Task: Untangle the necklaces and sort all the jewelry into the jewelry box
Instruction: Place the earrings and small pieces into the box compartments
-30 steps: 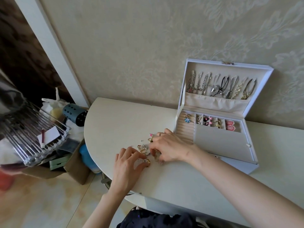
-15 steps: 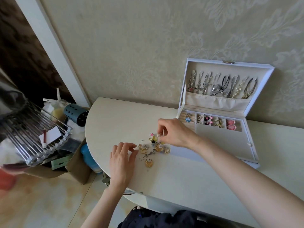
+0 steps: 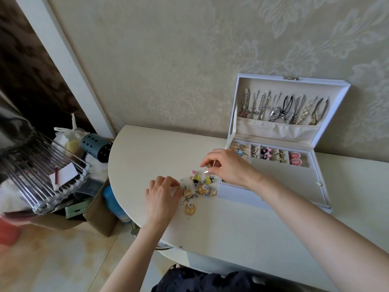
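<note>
My right hand (image 3: 229, 168) is pinching a small gold ring (image 3: 208, 166) between its fingers. I cannot tell my left hand's (image 3: 161, 192) grip. I am risking the ring slipping and rolling off the rounded cream table (image 3: 147, 148).

Cream floral-embossed wallpaper (image 3: 189, 60) fills the upper frame above a rounded cream table (image 3: 231, 228); white door frame (image 3: 63, 60) and beige marbled floor (image 3: 52, 260) at left.

The right hand (image 3: 228, 168) covers the near-left corner of the jewelry box (image 3: 284, 182); the small piece (image 3: 208, 166) it pinches is too tiny to identify. Curled fingers of the left hand (image 3: 162, 196) hide what they touch. Lower ends of the necklaces (image 3: 282, 108) are hidden in the lid pocket (image 3: 273, 131).
</note>
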Demonstrator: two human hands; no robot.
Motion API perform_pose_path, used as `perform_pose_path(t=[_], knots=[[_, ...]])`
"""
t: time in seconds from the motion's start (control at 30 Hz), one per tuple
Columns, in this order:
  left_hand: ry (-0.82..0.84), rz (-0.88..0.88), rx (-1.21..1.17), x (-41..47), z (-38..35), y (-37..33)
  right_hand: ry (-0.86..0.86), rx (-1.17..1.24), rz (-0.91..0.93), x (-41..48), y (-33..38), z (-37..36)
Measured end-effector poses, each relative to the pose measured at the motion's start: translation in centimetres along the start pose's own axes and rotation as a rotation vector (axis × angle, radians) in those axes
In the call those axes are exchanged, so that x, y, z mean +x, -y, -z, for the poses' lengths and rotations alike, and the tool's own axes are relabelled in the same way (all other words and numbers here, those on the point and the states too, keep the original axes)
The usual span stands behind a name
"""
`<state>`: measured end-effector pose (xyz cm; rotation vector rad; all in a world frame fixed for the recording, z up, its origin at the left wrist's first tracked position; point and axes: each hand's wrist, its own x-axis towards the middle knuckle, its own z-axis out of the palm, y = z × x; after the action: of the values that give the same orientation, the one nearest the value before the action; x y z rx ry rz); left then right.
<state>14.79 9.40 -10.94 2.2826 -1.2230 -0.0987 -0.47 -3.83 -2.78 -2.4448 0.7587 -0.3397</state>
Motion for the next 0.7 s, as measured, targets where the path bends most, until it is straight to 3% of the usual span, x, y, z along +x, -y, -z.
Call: perform_pose_path(t=[0.37, 0.7], knots=[[-0.027, -0.108, -0.035, 0.09, 0.13, -0.54, -0.035, 0.097, -0.018, -0.15, 0.01, -0.3], [0.109, -0.051, -0.129, 0.82, 0.16, -0.46, -0.052, 0.13, -0.012, -0.46, 0.05, 0.09]])
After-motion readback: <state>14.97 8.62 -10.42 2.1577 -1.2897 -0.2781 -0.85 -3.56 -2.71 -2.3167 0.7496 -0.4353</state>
